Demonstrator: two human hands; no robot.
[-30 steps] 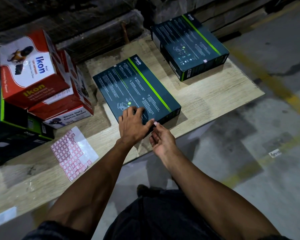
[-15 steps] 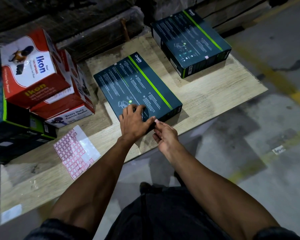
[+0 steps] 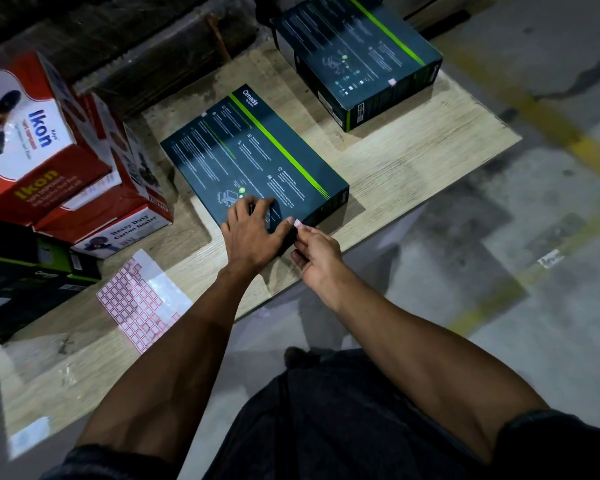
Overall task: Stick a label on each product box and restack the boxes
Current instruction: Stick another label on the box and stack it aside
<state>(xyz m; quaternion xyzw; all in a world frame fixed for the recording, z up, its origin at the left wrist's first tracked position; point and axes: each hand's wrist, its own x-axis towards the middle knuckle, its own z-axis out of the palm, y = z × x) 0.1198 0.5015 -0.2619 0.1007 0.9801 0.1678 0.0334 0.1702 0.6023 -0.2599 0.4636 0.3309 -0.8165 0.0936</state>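
Note:
A dark teal box with a green stripe [image 3: 257,157] lies flat on the wooden board [image 3: 413,168]. My left hand [image 3: 253,233] rests flat on its near corner, fingers spread. My right hand [image 3: 317,258] pinches a small pink label [image 3: 297,222] at the box's near edge, right beside my left thumb. A second teal box stack [image 3: 357,53] stands at the back right with a small label on its top. The pink label sheet [image 3: 142,303] lies on the board at the left.
Red and white Ikon carton boxes [image 3: 39,143] are piled at the left over dark boxes [image 3: 18,271]. Grey concrete floor with yellow lines [image 3: 534,109] lies to the right. Wrapped dark goods fill the back.
My right hand has brought the label a little closer to the box's near edge. My left hand stays on the box.

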